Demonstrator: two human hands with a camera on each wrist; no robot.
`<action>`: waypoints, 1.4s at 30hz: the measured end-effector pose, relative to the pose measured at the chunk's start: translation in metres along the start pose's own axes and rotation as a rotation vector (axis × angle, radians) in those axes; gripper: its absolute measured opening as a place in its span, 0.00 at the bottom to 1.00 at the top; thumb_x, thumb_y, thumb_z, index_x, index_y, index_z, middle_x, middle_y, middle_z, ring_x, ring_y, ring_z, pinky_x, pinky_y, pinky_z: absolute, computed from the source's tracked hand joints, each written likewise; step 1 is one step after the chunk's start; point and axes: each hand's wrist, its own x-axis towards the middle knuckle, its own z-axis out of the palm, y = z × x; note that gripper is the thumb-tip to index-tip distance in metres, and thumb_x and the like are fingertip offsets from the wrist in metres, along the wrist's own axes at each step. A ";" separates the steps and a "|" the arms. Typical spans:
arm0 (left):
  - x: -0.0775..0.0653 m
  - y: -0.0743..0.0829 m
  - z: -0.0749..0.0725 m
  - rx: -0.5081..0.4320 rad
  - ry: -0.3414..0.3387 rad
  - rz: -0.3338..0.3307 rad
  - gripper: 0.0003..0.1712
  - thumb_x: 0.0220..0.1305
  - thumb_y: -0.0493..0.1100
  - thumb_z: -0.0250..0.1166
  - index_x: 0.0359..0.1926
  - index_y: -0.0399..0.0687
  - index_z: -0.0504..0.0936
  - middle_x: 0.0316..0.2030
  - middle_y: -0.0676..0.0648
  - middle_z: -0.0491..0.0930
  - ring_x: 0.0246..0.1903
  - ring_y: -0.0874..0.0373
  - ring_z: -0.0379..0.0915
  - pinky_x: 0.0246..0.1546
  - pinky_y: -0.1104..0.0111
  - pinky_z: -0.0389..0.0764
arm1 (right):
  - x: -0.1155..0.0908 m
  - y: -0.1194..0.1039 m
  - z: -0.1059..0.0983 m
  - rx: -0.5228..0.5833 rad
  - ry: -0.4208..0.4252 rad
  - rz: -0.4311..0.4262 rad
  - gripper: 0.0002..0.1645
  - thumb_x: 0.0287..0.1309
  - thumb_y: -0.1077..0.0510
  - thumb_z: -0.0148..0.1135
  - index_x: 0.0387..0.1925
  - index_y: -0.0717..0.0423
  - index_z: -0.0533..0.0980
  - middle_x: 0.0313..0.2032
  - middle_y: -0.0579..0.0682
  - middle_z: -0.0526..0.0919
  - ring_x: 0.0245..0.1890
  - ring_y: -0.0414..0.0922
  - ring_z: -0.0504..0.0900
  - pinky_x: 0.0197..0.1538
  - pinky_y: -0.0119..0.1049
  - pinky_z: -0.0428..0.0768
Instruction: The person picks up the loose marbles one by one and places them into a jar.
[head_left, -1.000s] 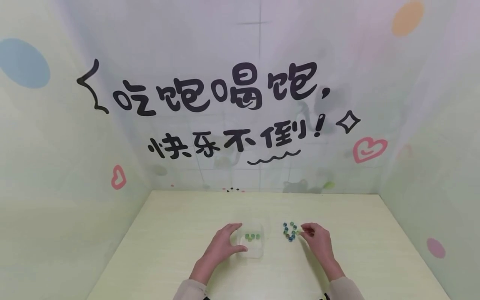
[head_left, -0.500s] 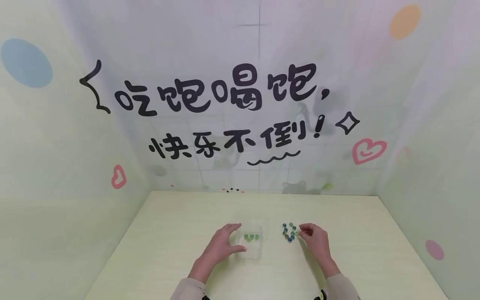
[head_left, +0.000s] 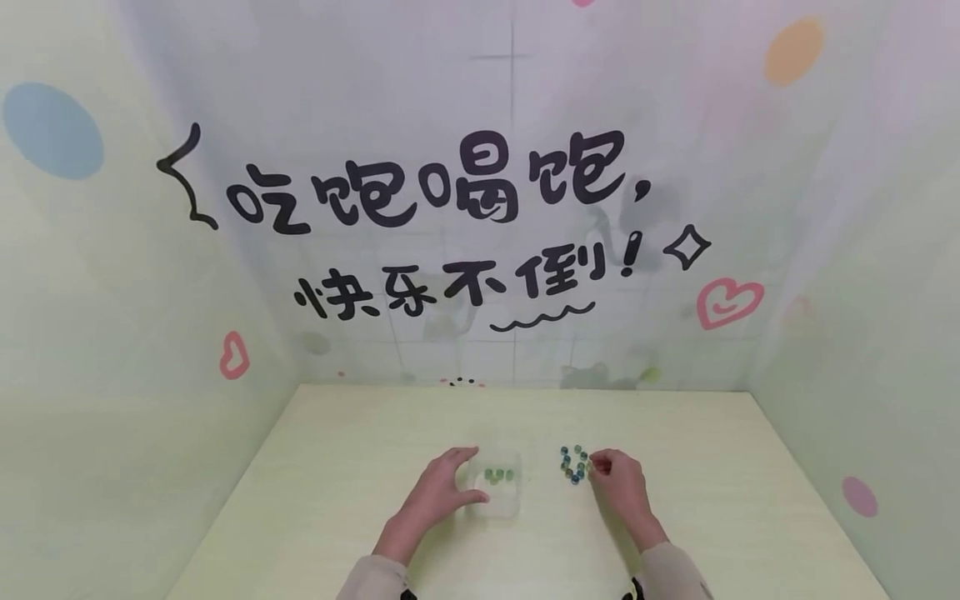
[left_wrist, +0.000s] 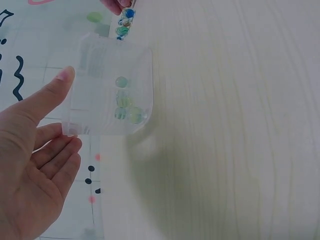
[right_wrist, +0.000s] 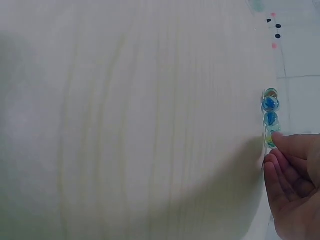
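Note:
My left hand (head_left: 438,493) holds a clear plastic box (left_wrist: 90,115) at its left side, thumb on one side and fingers on the other. Inside the box lie several green marbles (left_wrist: 121,82), loosely bunched. To the right, a small cluster of blue and green glass marbles (head_left: 565,464) rests on the table. My right hand (head_left: 624,479) is at the cluster's right edge, pinching a yellow-green marble (right_wrist: 271,140) between thumb and fingers. That marble is mostly covered by the fingertips. Blue marbles (right_wrist: 270,104) show just beyond the thumb in the right wrist view.
The pale wood-grain table (head_left: 360,433) runs back to a printed backdrop (head_left: 420,358) with black lettering and pink hearts. Similar pale panels (head_left: 862,350) stand along both sides. A gap of bare tabletop lies between the box and the marble cluster.
My right hand has edged slightly left, closer to the marbles, with its fingertips now over the cluster's right edge. The left hand and box keep their place; the head view has shifted a little.

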 end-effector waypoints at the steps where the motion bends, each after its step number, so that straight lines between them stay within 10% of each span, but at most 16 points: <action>1: 0.000 0.000 0.000 0.001 0.002 0.004 0.45 0.51 0.49 0.78 0.67 0.40 0.72 0.66 0.35 0.72 0.65 0.32 0.67 0.64 0.41 0.72 | 0.000 0.000 0.000 -0.008 0.001 0.001 0.12 0.55 0.71 0.65 0.43 0.66 0.82 0.37 0.56 0.85 0.36 0.46 0.81 0.40 0.38 0.84; 42: 0.004 0.002 0.000 0.035 0.002 -0.010 0.45 0.49 0.51 0.79 0.67 0.41 0.73 0.66 0.36 0.72 0.64 0.33 0.68 0.64 0.43 0.74 | -0.008 -0.008 -0.021 0.011 0.076 -0.035 0.06 0.55 0.69 0.68 0.36 0.61 0.84 0.32 0.52 0.86 0.33 0.42 0.80 0.33 0.25 0.78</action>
